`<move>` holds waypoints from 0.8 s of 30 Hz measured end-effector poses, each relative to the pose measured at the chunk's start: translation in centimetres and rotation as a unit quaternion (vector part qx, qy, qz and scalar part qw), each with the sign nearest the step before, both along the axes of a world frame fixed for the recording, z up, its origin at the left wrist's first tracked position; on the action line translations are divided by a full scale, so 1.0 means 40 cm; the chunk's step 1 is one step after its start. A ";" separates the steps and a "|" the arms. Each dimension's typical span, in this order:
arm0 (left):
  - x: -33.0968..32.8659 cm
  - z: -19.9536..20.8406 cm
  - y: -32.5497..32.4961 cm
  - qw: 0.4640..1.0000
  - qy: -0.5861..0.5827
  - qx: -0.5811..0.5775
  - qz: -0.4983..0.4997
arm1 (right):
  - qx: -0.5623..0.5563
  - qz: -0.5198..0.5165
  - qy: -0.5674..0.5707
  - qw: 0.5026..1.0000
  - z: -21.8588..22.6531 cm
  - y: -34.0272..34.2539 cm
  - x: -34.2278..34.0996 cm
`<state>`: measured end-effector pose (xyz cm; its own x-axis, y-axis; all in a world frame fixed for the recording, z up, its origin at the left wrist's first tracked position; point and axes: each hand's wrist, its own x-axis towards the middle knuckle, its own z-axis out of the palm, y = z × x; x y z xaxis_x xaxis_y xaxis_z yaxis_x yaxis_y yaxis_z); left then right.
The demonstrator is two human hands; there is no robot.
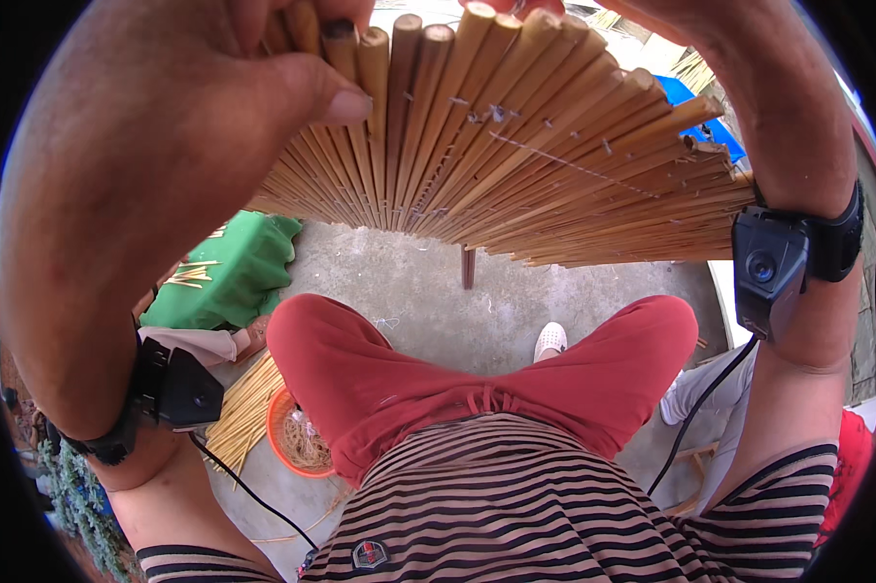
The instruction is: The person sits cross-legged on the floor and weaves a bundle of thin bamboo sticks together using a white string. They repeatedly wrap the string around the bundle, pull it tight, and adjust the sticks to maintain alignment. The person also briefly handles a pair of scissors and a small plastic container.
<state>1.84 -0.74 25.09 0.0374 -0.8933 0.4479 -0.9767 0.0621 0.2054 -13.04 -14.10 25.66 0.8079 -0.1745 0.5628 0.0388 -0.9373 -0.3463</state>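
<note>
A mat of thin tan sticks (pixel 515 165), stitched together with thread, fans out in front of me at chest height. Its round cut ends point up at the top edge, and a loose pale thread slants across its right half. My left hand (pixel 297 92) is closed on the mat's upper left, thumb pressed flat on the near side of the sticks. At the top rim of the picture my right hand (pixel 652 12) is mostly cut off. A few of its fingertips show by the stick ends, so their grip stays unclear.
To the left, a green cloth (pixel 248 267) has loose sticks on it. Beside my leg lie a pile of long sticks (pixel 248 408) and an orange basket (pixel 278 432) of tangled strands. A person in grey trousers (pixel 715 403) is close on the right. Something blue (pixel 686 92) shows beyond the mat.
</note>
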 end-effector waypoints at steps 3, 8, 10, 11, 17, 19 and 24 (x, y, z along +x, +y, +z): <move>0.007 0.069 0.015 0.989 0.136 -0.049 -0.021 | -0.171 -0.018 -0.080 0.982 0.110 0.072 -0.019; 0.038 0.058 -0.029 0.961 -0.102 -0.243 -0.079 | -0.278 -0.036 -0.115 0.953 0.148 0.063 -0.015; 0.058 0.012 0.011 0.877 -0.378 -0.296 0.025 | -0.194 0.045 -0.164 0.966 0.092 0.016 0.077; 0.075 -0.062 -0.020 0.884 -0.339 -0.321 0.028 | -0.164 0.035 -0.137 0.976 0.069 0.009 0.078; 0.116 -0.586 -0.258 0.945 -0.138 -0.295 0.034 | 0.200 -0.105 -0.022 0.974 -0.364 -0.214 0.135; 0.090 -0.753 -0.341 0.955 -0.093 -0.279 0.031 | 0.292 -0.149 -0.004 0.945 -0.551 -0.314 0.127; 0.034 -0.780 -0.309 0.977 0.028 -0.210 -0.029 | 0.446 -0.220 -0.090 0.863 -0.750 -0.388 0.090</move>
